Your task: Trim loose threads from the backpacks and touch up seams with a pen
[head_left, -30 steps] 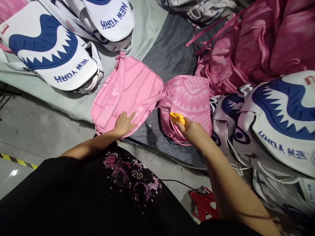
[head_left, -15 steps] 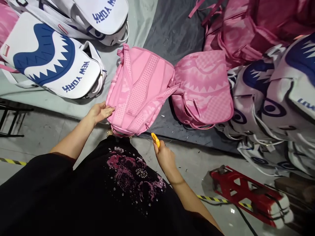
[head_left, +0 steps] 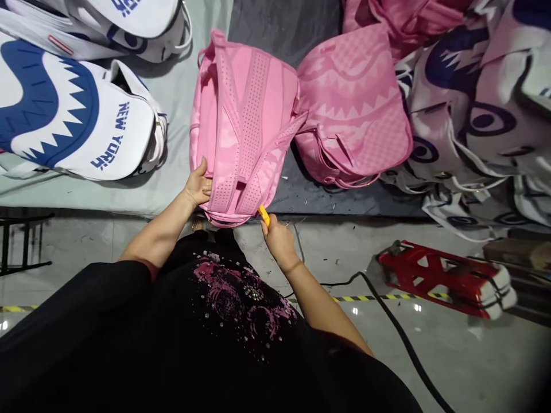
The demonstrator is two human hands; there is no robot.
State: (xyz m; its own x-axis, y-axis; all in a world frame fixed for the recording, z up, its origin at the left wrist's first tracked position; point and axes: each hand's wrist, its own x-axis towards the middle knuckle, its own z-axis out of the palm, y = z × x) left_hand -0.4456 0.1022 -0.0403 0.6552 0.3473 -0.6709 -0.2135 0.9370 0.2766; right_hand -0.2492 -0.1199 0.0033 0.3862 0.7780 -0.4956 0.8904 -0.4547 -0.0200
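Note:
A pink backpack (head_left: 271, 80) lies at the table's front edge, its perforated back panel and shoulder straps facing up. My left hand (head_left: 198, 184) rests at its left side, thumb raised apart. The fingers lie against the bag beside the left shoulder strap (head_left: 226, 132), their tips partly hidden. Closed around a yellow-handled tool (head_left: 264, 215) with a thin tip, my right hand (head_left: 279, 241) is at the bag's lower right corner. The tool's tip meets the base of the right shoulder strap (head_left: 253, 192); its exact kind is unclear.
Another pink backpack (head_left: 353, 103) lies close on the right. White backpacks with blue shark teeth (head_left: 69, 109) lie on the left, and more white ones (head_left: 456, 120) are piled on the right. A red frame-like object (head_left: 434, 272) and a black cable (head_left: 396, 327) are on the floor.
The view has shifted. My left hand has moved further in against the backpack, and its left strap now stands up more loosely. The yellow tool has come closer to the right strap's base.

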